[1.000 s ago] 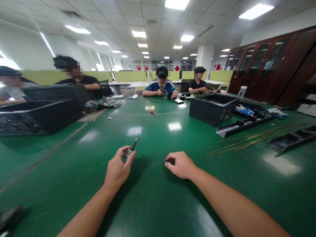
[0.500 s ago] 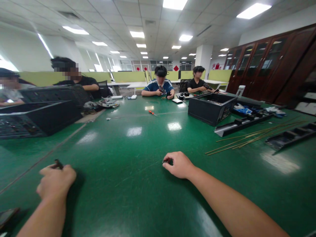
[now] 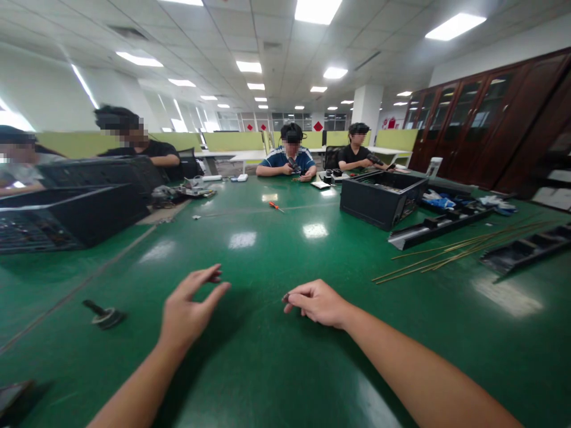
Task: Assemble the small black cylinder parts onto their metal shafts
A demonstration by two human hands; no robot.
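Note:
Above the green table (image 3: 250, 368), my left hand (image 3: 190, 306) is held with thumb and fingers apart and nothing between them. To its left, a dark round-based object with a handle-like stem (image 3: 107, 317) rests on the table. My right hand (image 3: 319, 303) pinches a small dark piece (image 3: 286, 298) between its fingertips, right of the left hand and low over the table. The piece is too small to name.
A red screwdriver (image 3: 275, 206) lies further back. Black metal cases stand left (image 3: 102, 217) and right (image 3: 379, 199). Thin brass-coloured rods (image 3: 439, 257) and dark metal rails (image 3: 441, 226) lie at the right. Several people sit across the table.
My left hand has let go of the dark stemmed object, opened and moved right toward my right hand. The small piece in my right hand now sticks out further from the fingertips.

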